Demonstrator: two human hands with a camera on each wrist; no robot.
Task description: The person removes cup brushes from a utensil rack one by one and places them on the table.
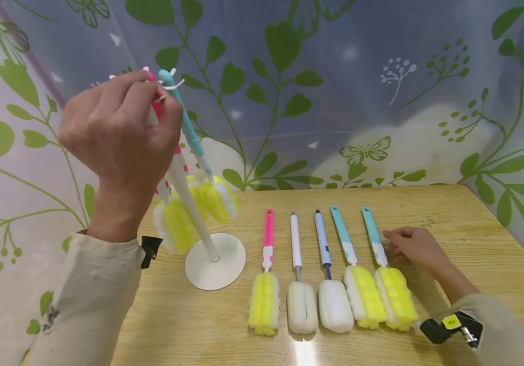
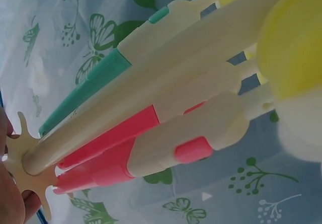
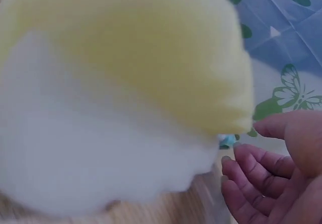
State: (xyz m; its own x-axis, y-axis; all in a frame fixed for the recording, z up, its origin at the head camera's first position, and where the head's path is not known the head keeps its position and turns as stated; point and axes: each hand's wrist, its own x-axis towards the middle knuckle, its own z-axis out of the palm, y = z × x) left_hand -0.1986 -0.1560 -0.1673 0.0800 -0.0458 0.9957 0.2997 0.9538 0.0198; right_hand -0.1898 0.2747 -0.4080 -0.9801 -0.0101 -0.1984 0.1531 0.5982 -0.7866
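Note:
At the upper left my left hand (image 1: pixel 126 114) grips the hooked top of a white brush stand (image 1: pixel 184 190). In the left wrist view its fingertips lie round the star-shaped hook piece (image 2: pixel 25 158). From the hooks hang a teal-handled sponge brush (image 1: pixel 188 127) and two pink-handled sponge brushes (image 2: pixel 108 171), yellow-and-white heads down, partly hidden by hand and pole. My right hand (image 1: pixel 419 249) is low by the table, fingers loosely bent and holding nothing, fingertips beside the handle of the rightmost teal brush (image 1: pixel 374 234). That brush's sponge head (image 3: pixel 151 68) fills much of the right wrist view.
The stand's round base (image 1: pixel 216 272) sits on the wooden table (image 1: pixel 463 213). Right of it lie a pink-handled brush (image 1: pixel 268 239), a white brush (image 1: pixel 295 241), a pale blue brush (image 1: pixel 322 239) and another teal brush (image 1: pixel 342 234). A leaf-patterned curtain (image 1: pixel 253 101) hangs behind.

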